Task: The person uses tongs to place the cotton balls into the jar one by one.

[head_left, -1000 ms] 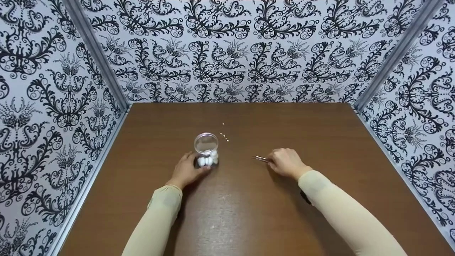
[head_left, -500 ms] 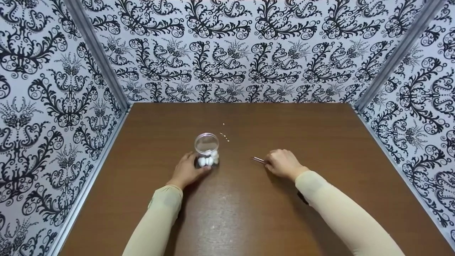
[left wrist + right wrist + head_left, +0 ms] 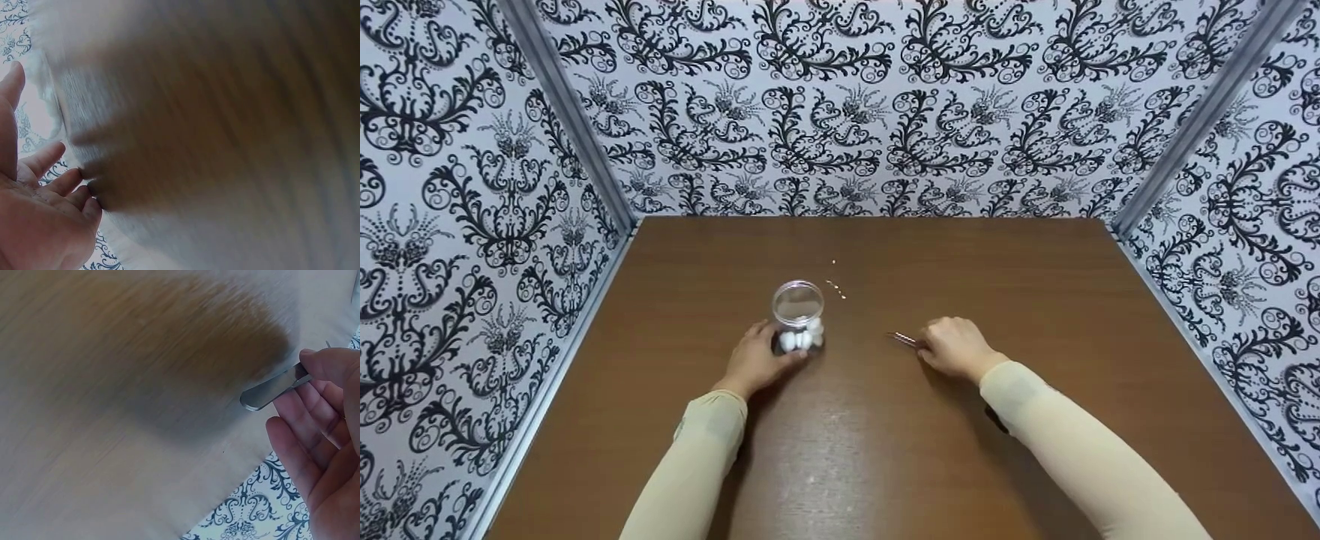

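A clear round jar (image 3: pixel 799 286) stands left of the middle of the table, with several white rounded pieces (image 3: pixel 795 341) showing low inside it. My left hand (image 3: pixel 754 362) holds the jar from its left and near side, the thumb at the front. In the left wrist view that hand's fingers (image 3: pixel 48 160) and thumb spread around the pale, blurry jar (image 3: pixel 45 109). To the right, my right hand (image 3: pixel 958 349) pinches metal tweezers (image 3: pixel 904 340), whose tips point left toward the jar. Their rounded back end shows in the right wrist view, under the thumb (image 3: pixel 326 363).
Several tiny pale bits (image 3: pixel 837 289) lie on the brown wooden table (image 3: pixel 997 262) just behind and right of the jar. Patterned black-and-white walls (image 3: pixel 840 135) with grey corner posts enclose the table's back and sides.
My right hand has shifted slightly left with the tweezers, toward the jar. The left hand and the jar stay practically where they were.
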Tool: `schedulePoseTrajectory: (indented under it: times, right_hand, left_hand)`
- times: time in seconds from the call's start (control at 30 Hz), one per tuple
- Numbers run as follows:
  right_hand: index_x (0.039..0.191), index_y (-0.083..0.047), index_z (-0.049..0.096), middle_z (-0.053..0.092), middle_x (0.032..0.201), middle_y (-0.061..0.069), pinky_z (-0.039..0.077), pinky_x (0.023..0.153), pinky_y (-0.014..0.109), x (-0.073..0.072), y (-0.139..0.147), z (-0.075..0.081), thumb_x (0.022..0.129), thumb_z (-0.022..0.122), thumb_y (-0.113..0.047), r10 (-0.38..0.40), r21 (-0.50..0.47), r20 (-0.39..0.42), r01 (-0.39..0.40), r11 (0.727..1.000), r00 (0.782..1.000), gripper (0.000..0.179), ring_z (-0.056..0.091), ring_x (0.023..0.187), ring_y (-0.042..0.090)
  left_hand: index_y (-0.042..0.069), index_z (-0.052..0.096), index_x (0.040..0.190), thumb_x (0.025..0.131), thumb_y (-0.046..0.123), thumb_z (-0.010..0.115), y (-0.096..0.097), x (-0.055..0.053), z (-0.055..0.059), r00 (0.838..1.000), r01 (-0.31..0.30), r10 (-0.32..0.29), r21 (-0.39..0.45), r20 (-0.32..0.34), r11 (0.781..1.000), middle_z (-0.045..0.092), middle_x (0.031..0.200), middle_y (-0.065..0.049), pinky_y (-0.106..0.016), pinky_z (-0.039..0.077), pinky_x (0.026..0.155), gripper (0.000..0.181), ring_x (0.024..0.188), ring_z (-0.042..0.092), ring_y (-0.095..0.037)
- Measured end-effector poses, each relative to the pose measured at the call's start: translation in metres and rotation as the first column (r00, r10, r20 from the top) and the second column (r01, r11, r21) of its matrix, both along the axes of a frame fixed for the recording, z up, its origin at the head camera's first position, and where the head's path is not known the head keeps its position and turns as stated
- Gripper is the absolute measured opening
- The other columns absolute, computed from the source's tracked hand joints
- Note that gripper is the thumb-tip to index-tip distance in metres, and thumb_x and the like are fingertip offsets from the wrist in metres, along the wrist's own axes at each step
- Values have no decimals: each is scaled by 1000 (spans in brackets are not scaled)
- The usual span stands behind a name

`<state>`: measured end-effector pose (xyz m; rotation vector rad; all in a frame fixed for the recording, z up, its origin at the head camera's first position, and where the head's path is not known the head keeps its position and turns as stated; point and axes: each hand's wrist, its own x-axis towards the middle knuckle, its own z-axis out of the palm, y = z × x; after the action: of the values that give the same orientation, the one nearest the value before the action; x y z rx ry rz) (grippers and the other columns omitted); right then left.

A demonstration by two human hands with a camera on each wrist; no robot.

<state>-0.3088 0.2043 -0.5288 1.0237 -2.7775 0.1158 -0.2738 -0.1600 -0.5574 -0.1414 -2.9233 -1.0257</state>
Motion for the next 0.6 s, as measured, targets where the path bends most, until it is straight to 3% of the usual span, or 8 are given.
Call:
schedulePoseTrajectory:
  times: [0.6]
  right_hand:
    - [77,-14,71,62,71,-1,50,52,44,0,-2,-4,83,79,-20,1,5,20,-1,1000,1000,11,59,60,20]
  left_hand:
    - [7,54,140,83,50,77,0,1,1,1000,0,1,-7,23,1000,43,148,-24,-55,33,108,75,135,41,-42]
